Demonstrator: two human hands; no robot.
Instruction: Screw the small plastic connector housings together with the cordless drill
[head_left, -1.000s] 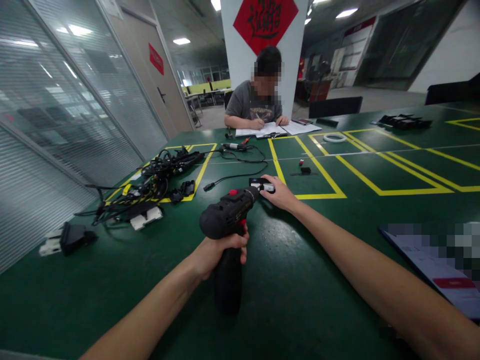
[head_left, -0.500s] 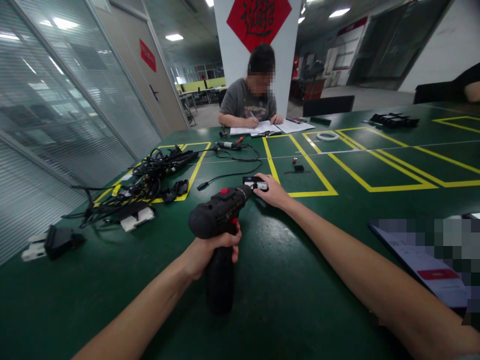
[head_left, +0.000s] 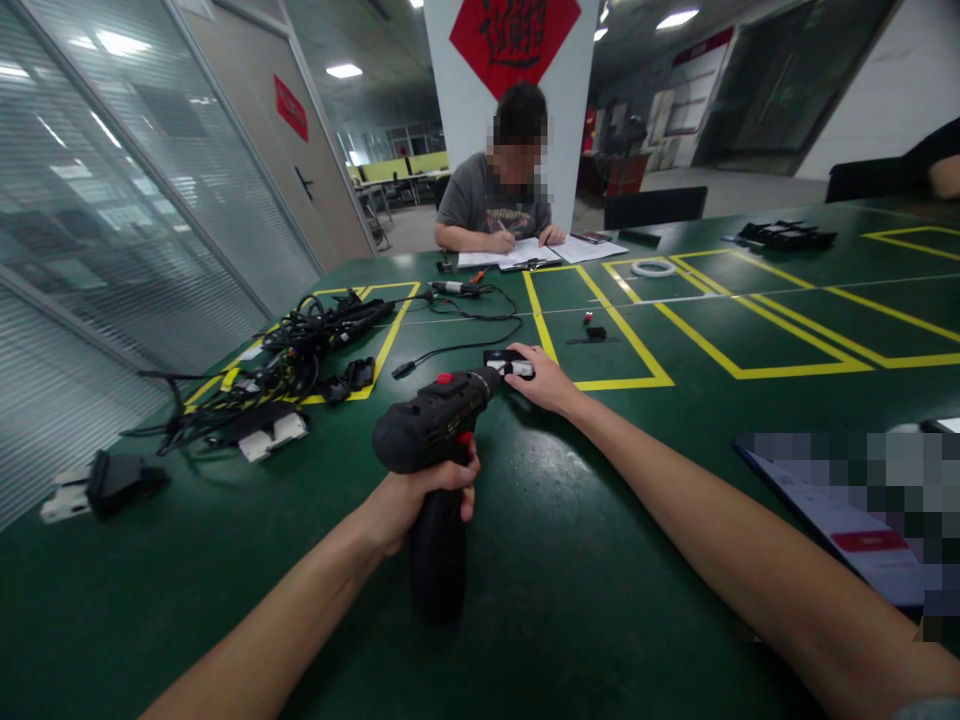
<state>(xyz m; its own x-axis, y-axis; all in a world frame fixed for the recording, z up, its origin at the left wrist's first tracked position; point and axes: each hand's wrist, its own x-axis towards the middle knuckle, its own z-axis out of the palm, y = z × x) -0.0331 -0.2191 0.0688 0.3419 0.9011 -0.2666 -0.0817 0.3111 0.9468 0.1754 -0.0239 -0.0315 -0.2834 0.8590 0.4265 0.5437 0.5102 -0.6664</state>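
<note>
My left hand (head_left: 416, 500) is wrapped round the grip of a black cordless drill (head_left: 431, 430) with a red button on top, its nose pointing away toward a small black-and-white part (head_left: 510, 363) on the green table (head_left: 525, 600). My right hand (head_left: 546, 380) is stretched out and closed on that part, holding it down against the table just at the drill's tip.
A tangle of black cables and adapters (head_left: 300, 355) lies at the left, with a black-and-white adapter (head_left: 101, 482) nearer the edge. A seated person (head_left: 499, 195) writes on papers (head_left: 540, 252) across the table. Yellow tape lines (head_left: 637, 345), a white ring (head_left: 651, 267) and a blurred booklet (head_left: 855, 510) are at the right.
The view has shifted slightly; both hands, the drill and the small part keep the same positions relative to one another.
</note>
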